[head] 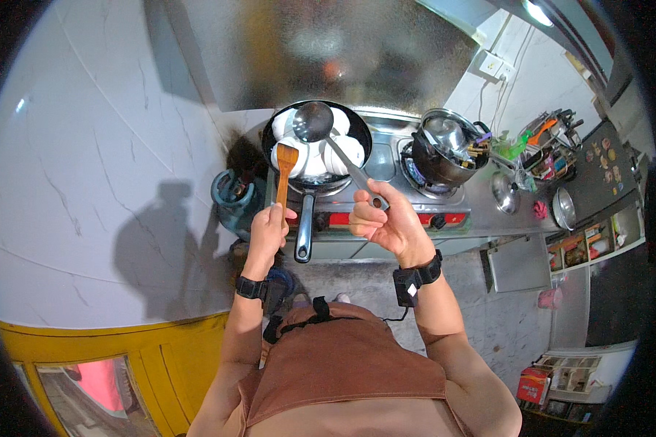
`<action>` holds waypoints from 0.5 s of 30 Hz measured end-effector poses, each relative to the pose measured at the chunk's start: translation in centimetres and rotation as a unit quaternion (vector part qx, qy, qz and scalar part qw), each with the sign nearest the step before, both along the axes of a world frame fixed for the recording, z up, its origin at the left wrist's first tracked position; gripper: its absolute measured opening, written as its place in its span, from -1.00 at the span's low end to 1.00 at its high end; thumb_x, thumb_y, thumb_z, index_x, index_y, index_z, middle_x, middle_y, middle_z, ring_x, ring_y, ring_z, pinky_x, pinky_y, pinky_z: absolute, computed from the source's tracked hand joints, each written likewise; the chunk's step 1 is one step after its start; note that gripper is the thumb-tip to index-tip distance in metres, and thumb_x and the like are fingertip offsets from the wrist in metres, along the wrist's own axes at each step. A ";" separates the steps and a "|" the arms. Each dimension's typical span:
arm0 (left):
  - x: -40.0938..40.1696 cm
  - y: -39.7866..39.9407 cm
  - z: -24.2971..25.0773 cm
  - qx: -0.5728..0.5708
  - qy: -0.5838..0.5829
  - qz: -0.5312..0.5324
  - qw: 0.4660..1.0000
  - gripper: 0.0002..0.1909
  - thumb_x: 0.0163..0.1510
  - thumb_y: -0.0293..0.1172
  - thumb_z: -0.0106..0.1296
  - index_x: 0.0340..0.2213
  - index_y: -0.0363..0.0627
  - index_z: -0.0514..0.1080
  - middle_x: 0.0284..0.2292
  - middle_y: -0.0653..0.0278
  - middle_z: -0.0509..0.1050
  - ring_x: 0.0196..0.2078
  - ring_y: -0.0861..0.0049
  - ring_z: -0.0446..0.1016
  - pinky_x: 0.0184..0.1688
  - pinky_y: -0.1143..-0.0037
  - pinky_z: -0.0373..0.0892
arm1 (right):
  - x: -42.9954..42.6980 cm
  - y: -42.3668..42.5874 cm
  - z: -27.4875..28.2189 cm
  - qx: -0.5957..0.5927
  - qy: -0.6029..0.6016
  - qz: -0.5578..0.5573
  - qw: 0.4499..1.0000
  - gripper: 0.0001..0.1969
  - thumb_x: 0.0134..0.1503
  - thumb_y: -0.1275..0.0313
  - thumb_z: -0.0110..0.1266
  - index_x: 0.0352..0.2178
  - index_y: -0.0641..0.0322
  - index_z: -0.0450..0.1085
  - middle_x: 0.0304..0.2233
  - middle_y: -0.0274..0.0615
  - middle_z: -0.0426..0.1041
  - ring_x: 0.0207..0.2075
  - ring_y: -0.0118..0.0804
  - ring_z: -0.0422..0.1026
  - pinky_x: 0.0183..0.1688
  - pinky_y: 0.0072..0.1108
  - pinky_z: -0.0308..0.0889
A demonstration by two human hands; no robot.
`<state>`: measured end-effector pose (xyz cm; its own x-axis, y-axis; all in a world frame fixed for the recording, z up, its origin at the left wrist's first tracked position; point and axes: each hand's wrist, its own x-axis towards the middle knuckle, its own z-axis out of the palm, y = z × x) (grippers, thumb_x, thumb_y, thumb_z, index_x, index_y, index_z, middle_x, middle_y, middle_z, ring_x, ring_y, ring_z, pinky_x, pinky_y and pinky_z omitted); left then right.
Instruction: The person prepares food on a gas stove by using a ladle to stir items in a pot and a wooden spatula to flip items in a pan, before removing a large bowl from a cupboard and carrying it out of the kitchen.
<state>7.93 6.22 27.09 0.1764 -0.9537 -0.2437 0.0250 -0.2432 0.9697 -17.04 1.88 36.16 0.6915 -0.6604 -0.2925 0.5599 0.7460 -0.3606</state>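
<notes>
My left hand [268,234] grips the handle of a wooden spatula [287,164], its flat blade raised over the pan. In my right hand [385,218] is the grey handle of a metal ladle [313,121]; its round bowl hangs above the far side of the same pan. Beneath both tools, a black frying pan [367,131] on the left burner holds several white bowls [343,155], which partly overlap and are partly hidden by the tools. The pan's handle [304,229] points towards me, between my two hands.
A dark pot [434,158] filled with utensils and a metal vessel sits on the right burner. Beyond it are a metal lid [505,192], a steel bowl [563,208] and a utensil rack [549,153]. A gas cylinder [232,202] stands left of the stove, by the wall.
</notes>
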 end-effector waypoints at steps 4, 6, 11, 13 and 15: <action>0.2 -0.2 -0.3 0.000 0.006 -0.001 1.000 -0.56 0.36 -0.17 -0.28 -0.38 -0.23 0.46 -0.73 0.50 0.18 -0.72 0.74 0.12 -0.68 0.62 0.14 | 0.4 -0.2 -0.4 -0.042 0.025 0.012 0.999 -0.69 0.31 0.20 -0.19 -0.46 0.14 0.26 -0.76 -0.44 0.07 -0.70 -0.52 0.00 -0.57 -0.64 -0.01; 0.3 -0.3 -0.4 0.006 0.016 -0.001 1.000 -0.56 0.36 -0.17 -0.29 -0.38 -0.24 0.46 -0.73 0.50 0.17 -0.72 0.75 0.11 -0.68 0.62 0.13 | 0.6 -0.1 -0.4 -0.042 0.038 0.010 0.998 -0.69 0.32 0.20 -0.20 -0.46 0.15 0.26 -0.76 -0.43 0.08 -0.70 -0.52 0.00 -0.57 -0.64 0.00; 0.1 0.1 -0.3 0.006 0.033 0.012 0.999 -0.56 0.35 -0.19 -0.28 -0.40 -0.25 0.46 -0.72 0.50 0.18 -0.73 0.76 0.07 -0.68 0.61 0.07 | 0.7 0.5 0.1 -0.156 0.283 -0.016 0.946 -0.65 0.32 0.18 -0.20 -0.47 0.19 0.25 -0.75 -0.40 0.12 -0.69 -0.49 0.08 -0.57 -0.61 0.03; 0.1 0.3 -0.3 0.005 0.035 0.014 0.999 -0.57 0.35 -0.19 -0.28 -0.40 -0.24 0.46 -0.72 0.50 0.18 -0.73 0.75 0.07 -0.68 0.61 0.07 | 0.1 0.7 -0.4 -0.227 0.346 -0.013 0.910 -0.64 0.32 0.18 -0.21 -0.48 0.21 0.25 -0.75 -0.36 0.14 -0.69 -0.48 0.10 -0.57 -0.59 0.04; -0.1 0.6 -0.4 -0.013 0.037 0.006 0.999 -0.57 0.35 -0.20 -0.28 -0.40 -0.23 0.46 -0.73 0.51 0.16 -0.74 0.76 0.07 -0.68 0.61 0.06 | -0.8 0.5 -1.2 -0.296 0.406 -0.009 0.865 -0.63 0.31 0.18 -0.21 -0.49 0.23 0.25 -0.74 -0.33 0.17 -0.70 -0.46 0.11 -0.57 -0.57 0.04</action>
